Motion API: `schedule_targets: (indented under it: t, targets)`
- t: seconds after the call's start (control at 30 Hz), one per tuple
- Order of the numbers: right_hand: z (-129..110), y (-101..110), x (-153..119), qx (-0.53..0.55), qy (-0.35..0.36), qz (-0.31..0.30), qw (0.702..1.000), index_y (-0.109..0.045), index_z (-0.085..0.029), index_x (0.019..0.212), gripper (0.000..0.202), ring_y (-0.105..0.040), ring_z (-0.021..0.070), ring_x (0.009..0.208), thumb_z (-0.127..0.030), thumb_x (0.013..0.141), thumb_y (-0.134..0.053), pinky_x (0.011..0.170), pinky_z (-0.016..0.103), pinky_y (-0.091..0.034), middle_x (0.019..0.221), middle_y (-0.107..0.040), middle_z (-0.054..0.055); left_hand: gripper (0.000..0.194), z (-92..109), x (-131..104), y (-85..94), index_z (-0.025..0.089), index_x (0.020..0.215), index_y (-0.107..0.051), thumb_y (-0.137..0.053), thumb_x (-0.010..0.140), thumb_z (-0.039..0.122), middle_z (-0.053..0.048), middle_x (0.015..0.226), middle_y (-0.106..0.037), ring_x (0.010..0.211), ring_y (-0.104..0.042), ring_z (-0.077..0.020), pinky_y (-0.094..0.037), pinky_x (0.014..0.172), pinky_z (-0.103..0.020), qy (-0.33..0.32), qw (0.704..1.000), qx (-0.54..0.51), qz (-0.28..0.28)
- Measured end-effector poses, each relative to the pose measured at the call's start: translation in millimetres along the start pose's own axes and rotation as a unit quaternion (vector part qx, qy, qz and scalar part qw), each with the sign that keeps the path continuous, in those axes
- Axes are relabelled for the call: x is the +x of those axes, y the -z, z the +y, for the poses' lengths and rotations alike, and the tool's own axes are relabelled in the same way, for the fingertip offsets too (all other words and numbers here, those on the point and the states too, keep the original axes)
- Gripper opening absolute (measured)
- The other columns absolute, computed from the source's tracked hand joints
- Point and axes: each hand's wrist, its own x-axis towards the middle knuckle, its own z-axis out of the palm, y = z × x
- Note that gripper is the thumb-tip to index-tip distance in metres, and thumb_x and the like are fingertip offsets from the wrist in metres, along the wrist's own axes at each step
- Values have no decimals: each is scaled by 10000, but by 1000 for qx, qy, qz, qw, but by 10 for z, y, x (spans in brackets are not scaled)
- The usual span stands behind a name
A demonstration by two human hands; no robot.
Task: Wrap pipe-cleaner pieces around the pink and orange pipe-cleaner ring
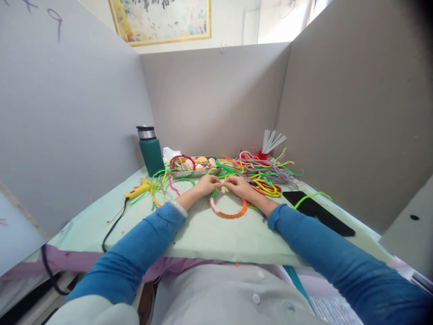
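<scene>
My left hand (209, 183) and my right hand (237, 185) meet almost fingertip to fingertip over the middle of the table. Both are closed in a pinch, and what lies between the fingers is too small to make out. Just below them is a ring of fuzzy pipe cleaner (232, 215), orange at the front and pink and green on its left. Its far side runs up under my fingers and is partly hidden. A bundle of looped yellow pipe cleaners (267, 188) lies right of my right hand.
A metal tray of shells (199, 173) sits behind my hands, beside a heap of coloured pipe cleaners (252, 163). White sticks (270, 142) stand in a red cup (263, 155). Left are a green bottle (150, 153) and a yellow glue gun (137, 190); right, a black phone-like slab (318, 214).
</scene>
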Motion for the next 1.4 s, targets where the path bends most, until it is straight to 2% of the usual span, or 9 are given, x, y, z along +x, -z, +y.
schedule_targets:
  t: [0.13,0.4,0.63,1.4]
  targets:
    - [0,-1,-1,3,0,-4,1000,-560,-131,676,259,-392,77,520,-356,748,-453,491,194,-305,551,-484,-19,276,-18,4,-5,89,700,-624,-542,661,349,-24,618,-589,519,-459,-87,-334,480,-198,-7,1000,0,3]
    - [25,-4,8,-2,7,0,1000,-565,-132,694,254,-411,83,534,-351,752,-452,506,200,-314,567,-501,-15,229,-16,7,-28,88,696,-610,-524,683,300,-22,610,-585,489,-457,-76,-335,451,-191,-5,1000,-5,7]
    - [-6,4,10,7,12,-3,1000,-588,-137,740,245,-407,82,530,-346,749,-460,509,202,-317,582,-504,-17,216,-37,27,-49,96,737,-574,-595,642,290,-15,630,-573,552,-500,-89,-375,491,-187,-8,999,-37,36]
    - [4,9,6,-2,24,-10,1000,-586,-133,717,231,-409,80,542,-310,760,-445,526,196,-323,588,-503,-14,216,-50,32,-39,99,714,-574,-559,660,308,-11,617,-545,531,-464,-90,-344,487,-204,1,1000,-5,21]
